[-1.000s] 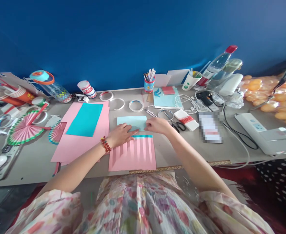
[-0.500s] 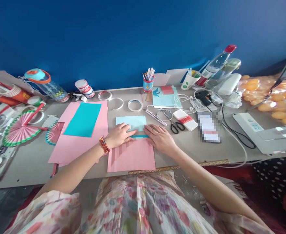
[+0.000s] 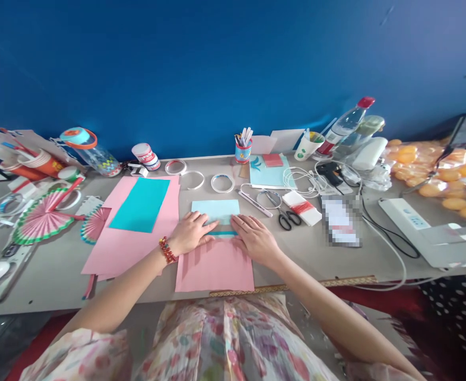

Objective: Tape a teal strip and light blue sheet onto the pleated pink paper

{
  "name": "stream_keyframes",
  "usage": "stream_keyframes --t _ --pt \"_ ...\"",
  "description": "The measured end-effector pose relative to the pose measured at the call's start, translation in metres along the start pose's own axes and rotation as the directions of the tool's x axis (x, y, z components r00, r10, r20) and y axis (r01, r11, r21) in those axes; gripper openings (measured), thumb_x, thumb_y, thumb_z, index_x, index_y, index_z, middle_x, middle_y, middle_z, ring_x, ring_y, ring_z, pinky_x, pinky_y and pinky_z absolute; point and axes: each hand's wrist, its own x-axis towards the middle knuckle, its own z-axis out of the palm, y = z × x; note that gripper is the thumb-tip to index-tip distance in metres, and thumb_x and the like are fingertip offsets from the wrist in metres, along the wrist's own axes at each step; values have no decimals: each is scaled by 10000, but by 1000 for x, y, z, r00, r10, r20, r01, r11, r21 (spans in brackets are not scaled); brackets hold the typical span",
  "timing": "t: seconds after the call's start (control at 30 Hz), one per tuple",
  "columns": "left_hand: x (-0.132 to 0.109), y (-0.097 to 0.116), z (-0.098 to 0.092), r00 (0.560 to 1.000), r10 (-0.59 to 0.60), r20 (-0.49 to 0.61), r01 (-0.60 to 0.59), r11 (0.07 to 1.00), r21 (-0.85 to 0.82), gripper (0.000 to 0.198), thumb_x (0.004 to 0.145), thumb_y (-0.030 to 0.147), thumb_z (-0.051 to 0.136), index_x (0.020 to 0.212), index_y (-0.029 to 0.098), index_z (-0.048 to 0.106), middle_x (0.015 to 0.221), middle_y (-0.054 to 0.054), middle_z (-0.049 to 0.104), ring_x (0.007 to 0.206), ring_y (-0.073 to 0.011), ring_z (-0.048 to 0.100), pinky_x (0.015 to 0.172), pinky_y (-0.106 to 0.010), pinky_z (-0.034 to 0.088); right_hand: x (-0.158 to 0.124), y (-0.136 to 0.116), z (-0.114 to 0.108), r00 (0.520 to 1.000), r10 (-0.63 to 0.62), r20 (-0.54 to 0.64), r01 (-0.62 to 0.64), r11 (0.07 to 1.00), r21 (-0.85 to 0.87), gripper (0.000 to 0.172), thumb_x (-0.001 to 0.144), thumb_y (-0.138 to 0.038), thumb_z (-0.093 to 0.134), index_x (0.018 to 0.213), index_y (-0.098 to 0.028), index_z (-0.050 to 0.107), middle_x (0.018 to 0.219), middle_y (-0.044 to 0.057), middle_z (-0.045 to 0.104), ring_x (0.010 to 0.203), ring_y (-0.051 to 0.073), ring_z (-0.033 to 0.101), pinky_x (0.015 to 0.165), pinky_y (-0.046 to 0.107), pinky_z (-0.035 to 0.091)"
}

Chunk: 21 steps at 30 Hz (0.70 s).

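A pale blue sheet of paper (image 3: pixel 216 209) with a darker teal strip (image 3: pixel 223 233) along its near edge lies on a pink sheet (image 3: pixel 215 272) in front of me. My left hand (image 3: pixel 189 234) rests on the left side of these papers, thumb pointing toward the middle and fingers stretched out. On the right side, my right hand (image 3: pixel 253 238) lies flat with its fingers extended across the strip's end. Parts of the strip's two ends are hidden beneath the hands. Neither hand grips anything.
Left of the hands, a teal sheet (image 3: pixel 140 205) lies on larger pink sheets (image 3: pixel 98 259), near folded paper fans (image 3: pixel 44 217). Scissors (image 3: pixel 289 219), a white pen (image 3: pixel 256 203) and a phone (image 3: pixel 341 221) lie to the right. A pen cup (image 3: pixel 243 154) stands behind.
The whole view has shifted, so the table sits slightly lower in the picture. Both hands stay flat on the papers, with little visible movement against them.
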Motion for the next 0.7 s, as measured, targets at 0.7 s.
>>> stream_keyframes --t 0.7 --pt "-60 2 -2 961 -247 -123 244 969 -37 366 975 289 425 1311 221 553 1295 -87 609 1130 -257 538 990 -464 345 -14 16 2 999 -35 -33 35 999 -12 536 994 -428 433 1470 -181 422 1507 83 427 1384 251 401 1160 459 334"
